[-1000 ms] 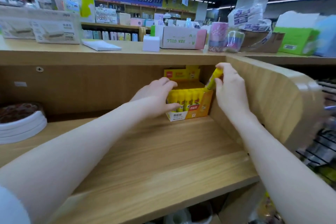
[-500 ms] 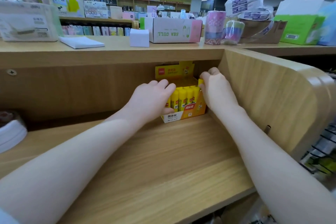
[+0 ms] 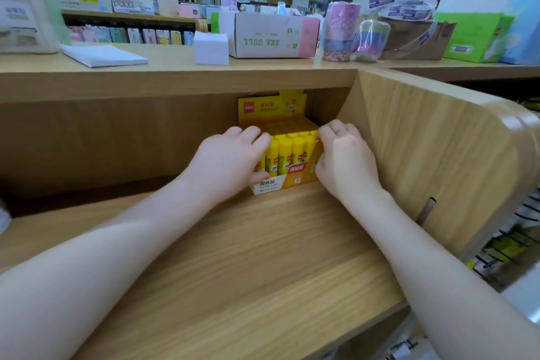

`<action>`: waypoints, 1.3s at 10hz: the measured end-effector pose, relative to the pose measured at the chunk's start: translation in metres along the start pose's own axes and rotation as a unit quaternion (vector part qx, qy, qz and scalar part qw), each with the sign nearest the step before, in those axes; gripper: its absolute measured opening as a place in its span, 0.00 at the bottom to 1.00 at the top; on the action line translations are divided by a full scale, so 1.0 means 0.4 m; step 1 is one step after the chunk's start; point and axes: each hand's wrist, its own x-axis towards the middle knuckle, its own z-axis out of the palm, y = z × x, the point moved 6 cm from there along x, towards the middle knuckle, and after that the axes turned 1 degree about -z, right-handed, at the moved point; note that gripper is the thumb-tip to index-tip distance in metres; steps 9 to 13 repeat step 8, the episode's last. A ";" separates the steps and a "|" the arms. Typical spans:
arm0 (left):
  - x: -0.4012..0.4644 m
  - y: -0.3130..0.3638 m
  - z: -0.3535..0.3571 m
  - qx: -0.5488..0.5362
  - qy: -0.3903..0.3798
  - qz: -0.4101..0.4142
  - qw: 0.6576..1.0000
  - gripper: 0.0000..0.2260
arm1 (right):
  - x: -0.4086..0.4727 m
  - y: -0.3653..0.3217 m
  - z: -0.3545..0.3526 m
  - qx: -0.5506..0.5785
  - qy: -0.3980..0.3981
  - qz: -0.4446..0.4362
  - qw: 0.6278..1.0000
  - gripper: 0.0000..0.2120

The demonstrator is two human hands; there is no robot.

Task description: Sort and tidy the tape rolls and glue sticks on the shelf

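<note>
Glue stick box point(image 3: 282, 181): yellow display carton standing at the back right corner of the shelf point(image 3: 233, 257), its rear flap upright against the back panel, just beside the curved side wall point(image 3: 423, 140).
Glue sticks point(image 3: 287, 152): rows of yellow sticks standing upright inside the carton; it looks full.
Left hand point(image 3: 230, 159): fingers curled over the carton's left front corner, thumb on its front face, gripping it.
Right hand point(image 3: 344, 161): fingers curled around the carton's right edge, gripping it, close to the side wall.
Tape rolls point(image 3: 340, 32): wrapped stacks up on the upper ledge, well apart from the hands.
Risk: the thin card front could buckle under a tight squeeze, letting front sticks tip out.
Risk: pushing further right could pinch the right hand's knuckles against the wall or skew the carton.
</note>
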 end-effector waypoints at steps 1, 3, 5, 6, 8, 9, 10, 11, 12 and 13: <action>-0.024 -0.016 0.026 -0.078 -0.034 -0.080 0.993 0.32 | -0.011 -0.003 0.013 -0.016 -0.051 0.015 0.998 0.12; -0.052 -0.036 0.065 -0.174 -0.120 -0.211 0.954 0.31 | -0.037 -0.004 0.071 -0.020 -0.170 0.007 0.985 0.39; -0.026 -0.023 0.074 -0.118 -0.127 -0.189 0.967 0.20 | -0.024 -0.015 0.088 -0.051 -0.138 -0.013 0.989 0.38; -0.022 -0.023 0.064 -0.109 -0.121 -0.187 0.969 0.20 | -0.018 -0.013 0.084 -0.040 -0.138 -0.013 0.990 0.38; -0.121 -0.049 0.006 -0.041 -0.143 -0.188 0.971 0.21 | -0.032 -0.075 0.015 -0.030 -0.060 -0.051 0.996 0.35; -0.121 -0.049 0.006 -0.041 -0.143 -0.188 0.971 0.21 | -0.032 -0.075 0.015 -0.030 -0.060 -0.051 0.996 0.35; -0.121 -0.049 0.006 -0.041 -0.143 -0.188 0.971 0.21 | -0.032 -0.075 0.015 -0.030 -0.060 -0.051 0.996 0.35; -0.121 -0.049 0.006 -0.041 -0.143 -0.188 0.971 0.21 | -0.032 -0.075 0.015 -0.030 -0.060 -0.051 0.996 0.35; -0.121 -0.049 0.006 -0.041 -0.143 -0.188 0.971 0.21 | -0.032 -0.075 0.015 -0.030 -0.060 -0.051 0.996 0.35; -0.121 -0.049 0.006 -0.041 -0.143 -0.188 0.971 0.21 | -0.032 -0.075 0.015 -0.030 -0.060 -0.051 0.996 0.35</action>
